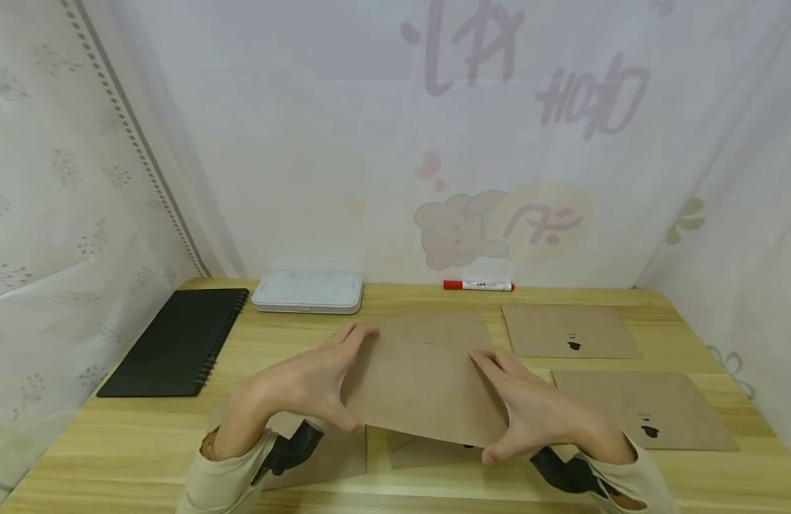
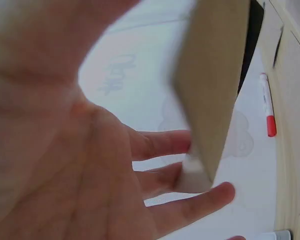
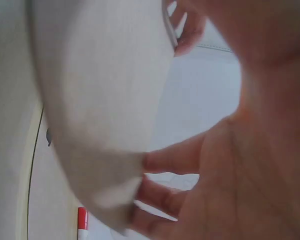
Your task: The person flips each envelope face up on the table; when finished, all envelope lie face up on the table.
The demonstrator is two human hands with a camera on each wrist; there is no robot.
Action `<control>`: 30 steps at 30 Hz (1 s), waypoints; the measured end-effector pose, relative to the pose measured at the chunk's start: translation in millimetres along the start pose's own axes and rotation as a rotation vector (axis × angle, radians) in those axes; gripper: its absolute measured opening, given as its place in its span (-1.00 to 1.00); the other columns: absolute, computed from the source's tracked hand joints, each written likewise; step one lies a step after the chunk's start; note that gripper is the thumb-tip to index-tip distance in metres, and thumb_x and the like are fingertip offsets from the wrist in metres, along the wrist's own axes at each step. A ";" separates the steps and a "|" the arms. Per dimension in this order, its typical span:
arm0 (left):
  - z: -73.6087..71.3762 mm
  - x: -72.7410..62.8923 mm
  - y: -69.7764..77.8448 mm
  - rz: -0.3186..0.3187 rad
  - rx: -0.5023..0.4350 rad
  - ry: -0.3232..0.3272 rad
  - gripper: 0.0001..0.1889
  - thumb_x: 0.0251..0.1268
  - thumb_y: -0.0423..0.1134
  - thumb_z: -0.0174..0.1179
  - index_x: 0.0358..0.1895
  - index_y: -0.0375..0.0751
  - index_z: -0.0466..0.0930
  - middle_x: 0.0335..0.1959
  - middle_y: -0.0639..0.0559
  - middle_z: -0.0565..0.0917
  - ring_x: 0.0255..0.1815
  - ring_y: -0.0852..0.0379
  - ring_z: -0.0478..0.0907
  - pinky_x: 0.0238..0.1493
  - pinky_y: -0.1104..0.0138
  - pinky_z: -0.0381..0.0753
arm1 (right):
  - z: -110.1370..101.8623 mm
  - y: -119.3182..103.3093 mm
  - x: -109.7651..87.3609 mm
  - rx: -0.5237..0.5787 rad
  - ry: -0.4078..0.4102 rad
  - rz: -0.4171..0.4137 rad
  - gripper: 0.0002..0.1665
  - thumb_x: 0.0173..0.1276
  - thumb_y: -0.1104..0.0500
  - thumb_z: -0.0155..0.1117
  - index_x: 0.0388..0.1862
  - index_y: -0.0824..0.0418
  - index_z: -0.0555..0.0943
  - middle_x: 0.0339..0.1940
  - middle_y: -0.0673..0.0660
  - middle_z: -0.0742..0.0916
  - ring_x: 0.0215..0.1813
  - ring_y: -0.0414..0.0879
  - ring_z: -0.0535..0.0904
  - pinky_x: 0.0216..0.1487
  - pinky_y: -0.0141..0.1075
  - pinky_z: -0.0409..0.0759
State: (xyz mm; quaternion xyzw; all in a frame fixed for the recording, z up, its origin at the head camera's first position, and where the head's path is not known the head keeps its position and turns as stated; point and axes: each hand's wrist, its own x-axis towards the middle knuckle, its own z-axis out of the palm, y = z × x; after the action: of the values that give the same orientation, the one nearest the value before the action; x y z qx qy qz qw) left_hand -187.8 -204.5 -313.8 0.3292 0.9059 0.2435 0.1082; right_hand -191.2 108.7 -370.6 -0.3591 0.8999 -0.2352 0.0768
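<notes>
A thin, brown kraft-paper notebook is held up above the table, tilted and slightly bowed, between both hands. My left hand grips its left side, thumb at the near corner and fingers farther along the edge. On the opposite side, my right hand grips it the same way. The left wrist view shows the notebook nearly edge-on beside the spread fingers. In the right wrist view its pale, curved face meets the fingertips.
Similar brown pieces lie below the hands and at the right, one behind another. A black spiral notebook lies left. Along the back are a white flat case and a red-capped marker, before a printed curtain.
</notes>
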 end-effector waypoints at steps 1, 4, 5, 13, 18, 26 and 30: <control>0.0 0.4 -0.7 -0.006 -0.005 -0.004 0.14 -0.46 -0.19 0.49 0.35 -0.34 0.00 0.26 -0.14 0.16 0.29 0.01 0.15 0.25 0.11 0.24 | -0.5 -0.7 -0.5 -0.006 0.022 -0.004 0.44 -0.37 -0.22 0.55 0.41 0.40 0.06 0.25 0.23 0.27 0.24 0.10 0.29 0.09 0.02 0.42; -0.1 0.2 -3.1 -0.028 -0.023 -0.018 0.21 -0.43 -0.17 0.53 0.41 -0.31 -0.07 0.36 -0.20 0.05 0.37 -0.07 0.06 0.27 0.05 0.20 | -2.3 -2.9 -1.0 -0.019 0.069 -0.008 0.45 -0.39 -0.19 0.56 0.42 0.37 0.05 0.23 0.19 0.27 0.22 0.07 0.29 0.06 -0.01 0.43; -0.3 -0.2 -3.7 -0.036 -0.031 -0.021 0.23 -0.42 -0.16 0.54 0.42 -0.29 -0.10 0.39 -0.21 0.00 0.39 -0.10 0.01 0.28 0.03 0.19 | -2.9 -3.5 -1.0 -0.016 0.079 -0.008 0.45 -0.40 -0.17 0.57 0.43 0.36 0.04 0.24 0.17 0.27 0.22 0.06 0.28 0.07 -0.01 0.43; 1.0 7.2 -0.7 -0.043 -0.261 0.294 0.08 -0.04 -0.05 0.42 0.48 0.11 -0.18 0.49 0.01 -0.26 0.46 -0.03 -0.37 0.26 -0.22 -0.06 | -5.6 5.0 1.2 -0.051 0.229 0.032 0.45 -0.39 -0.04 0.64 0.40 0.43 0.03 0.20 0.32 0.27 0.18 0.16 0.30 0.11 0.04 0.40; 8.1 15.6 17.5 -0.173 -1.214 0.448 -0.12 0.33 -0.07 0.08 0.48 -0.06 -0.38 0.47 -0.06 -0.41 0.46 -0.02 -0.42 0.34 -0.11 -0.26 | -8.5 14.7 4.3 -0.227 0.409 0.088 0.48 -0.44 0.02 0.68 0.38 0.50 0.00 0.18 0.47 0.25 0.17 0.31 0.21 0.11 0.14 0.32; 31.0 28.7 32.1 -0.465 -2.292 0.462 0.24 0.21 0.12 0.15 0.26 -0.36 -0.86 0.35 -0.31 -0.69 0.39 -0.14 -0.67 0.35 0.04 -0.50 | -4.1 8.9 12.8 -0.491 0.663 -0.111 0.53 -0.60 0.08 0.73 0.34 0.52 0.05 0.12 0.48 0.23 0.14 0.38 0.12 0.13 0.21 0.11; 37.4 33.3 33.1 -0.492 -2.262 0.493 0.31 0.15 0.14 0.20 0.21 -0.28 -0.94 0.32 -0.29 -0.74 0.37 -0.14 -0.71 0.34 0.07 -0.53 | 7.7 -4.2 18.0 -0.486 0.652 -0.193 0.53 -0.53 0.03 0.71 0.39 0.48 0.01 0.18 0.45 0.23 0.23 0.35 0.12 0.24 0.26 0.02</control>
State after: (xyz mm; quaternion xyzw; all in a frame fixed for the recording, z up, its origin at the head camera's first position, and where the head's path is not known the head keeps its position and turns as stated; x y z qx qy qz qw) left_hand -181.8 -147.1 -330.1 -0.1926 0.2110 0.9363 0.2042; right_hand -199.5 90.9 -374.7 -0.3561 0.8687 -0.1235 -0.3214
